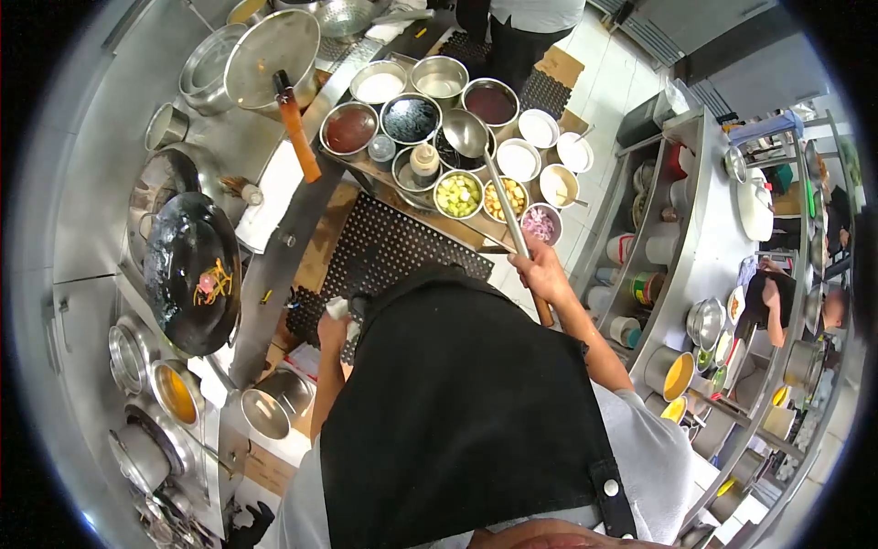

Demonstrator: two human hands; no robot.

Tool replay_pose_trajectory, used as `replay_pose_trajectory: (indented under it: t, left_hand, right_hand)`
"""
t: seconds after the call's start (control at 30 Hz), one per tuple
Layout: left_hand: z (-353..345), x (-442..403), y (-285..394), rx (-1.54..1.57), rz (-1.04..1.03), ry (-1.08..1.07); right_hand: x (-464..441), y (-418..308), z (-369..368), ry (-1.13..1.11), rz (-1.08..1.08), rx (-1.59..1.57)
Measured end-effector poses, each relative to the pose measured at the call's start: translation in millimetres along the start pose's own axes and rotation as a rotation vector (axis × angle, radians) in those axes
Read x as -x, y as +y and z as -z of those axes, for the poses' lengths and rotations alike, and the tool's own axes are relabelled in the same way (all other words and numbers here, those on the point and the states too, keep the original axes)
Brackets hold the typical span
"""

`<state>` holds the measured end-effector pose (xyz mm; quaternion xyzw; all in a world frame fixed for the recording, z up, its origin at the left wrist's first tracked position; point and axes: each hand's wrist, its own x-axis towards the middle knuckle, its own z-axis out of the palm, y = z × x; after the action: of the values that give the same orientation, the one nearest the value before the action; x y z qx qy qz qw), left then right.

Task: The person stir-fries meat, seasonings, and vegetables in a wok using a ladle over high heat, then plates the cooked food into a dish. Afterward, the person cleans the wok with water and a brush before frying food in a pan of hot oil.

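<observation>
My right hand (546, 274) is closed round the handle of a long ladle (465, 134). Its metal bowl hangs over a dark-filled container among the seasoning bowls. Below it are a bowl of green diced vegetable (457, 194), a bowl of yellow-orange pieces (505, 199) and a bowl of chopped purple onion (540, 224). My left hand (333, 331), low by the stove edge, grips a bunched white cloth (339, 308). On the stove to the left sits a black wok (183, 316) with yellow-orange strips and a pink piece (207, 282) in it.
A big strainer (272, 57) and a wooden-handled tool (297, 137) lie at the upper left. Pots, one with orange liquid (176, 393), stand lower left. A perforated mat (393, 240) covers the floor. Steel shelving (684, 220) runs along the right. Other people stand at the top and far right.
</observation>
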<state>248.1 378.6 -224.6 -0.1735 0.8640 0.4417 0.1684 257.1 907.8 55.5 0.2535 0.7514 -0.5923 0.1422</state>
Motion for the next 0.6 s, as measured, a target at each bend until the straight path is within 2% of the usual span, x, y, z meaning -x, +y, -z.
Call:
replay_pose_trajectory:
  t: [0.07,0.1,0.13,0.17,0.2,0.23,0.27,0.33,0.37,0.4,0.47,0.6]
  left_hand:
    - [-11.8,18.3,16.1,-0.483,0.065,-0.138]
    - [-8.1,38.3,42.6,-0.475,0.104,-0.171]
    - [-9.3,43.7,40.5,-0.488,0.110,-0.174]
    - [-8.8,53.2,37.1,-0.556,0.142,-0.186]
    - [-8.6,62.4,22.6,-0.624,0.174,-0.196]
    - [-19.9,58.6,-43.7,-0.727,0.045,-0.123]
    - [-9.1,66.6,-50.3,-0.737,0.049,-0.123]
    - [4.8,77.0,-48.8,-0.455,0.339,-0.162]
    - [21.7,101.6,-3.5,-0.213,0.312,-0.163]
    - [25.0,107.3,6.3,-0.220,0.316,-0.158]
    - [29.5,113.3,21.4,-0.500,0.322,-0.088]
    - [36.3,114.5,24.7,-0.427,0.218,-0.098]
  right_hand:
    - [-3.2,6.3,6.1,-0.008,-0.046,-0.004]
    - [-5.4,10.7,8.2,0.001,0.004,0.001]
    - [-5.9,9.4,9.2,0.011,0.053,0.005]
    - [-6.0,4.1,15.2,-0.054,-0.040,0.007]
    - [-9.6,8.8,16.1,-0.058,-0.047,-0.004]
    - [-13.8,15.1,16.2,-0.034,-0.007,-0.013]
    - [-18.1,20.7,16.3,-0.011,0.034,-0.022]
    - [-28.3,29.2,16.8,-0.015,0.064,-0.028]
    - [-31.7,31.7,16.9,-0.015,0.097,-0.026]
    - [-33.2,32.1,17.1,-0.021,0.095,-0.033]
    - [-34.6,30.7,16.8,-0.025,0.084,-0.042]
    - [-37.0,38.0,11.0,-0.019,0.077,-0.063]
